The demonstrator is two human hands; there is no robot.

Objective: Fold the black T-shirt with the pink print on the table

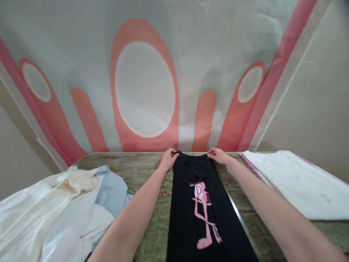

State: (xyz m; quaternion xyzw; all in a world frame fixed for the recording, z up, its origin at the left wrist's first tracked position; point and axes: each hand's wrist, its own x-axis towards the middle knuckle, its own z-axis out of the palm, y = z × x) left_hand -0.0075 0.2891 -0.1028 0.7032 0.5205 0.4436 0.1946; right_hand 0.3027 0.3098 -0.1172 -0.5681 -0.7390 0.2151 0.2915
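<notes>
A black shirt (201,218) with a pink cartoon print lies lengthwise on the wood-grain table (139,171), folded into a narrow strip. My left hand (168,159) pinches its far left corner with closed fingers. At the far right corner, my right hand (219,155) grips the same top edge. Both arms stretch forward on either side of the shirt.
A heap of cream and white clothes (40,214) with a light blue garment (113,189) lies at the left. A folded white garment (297,185) with pink trim rests at the right. A wall hanging with orange-pink ovals (144,91) rises behind the table's far edge.
</notes>
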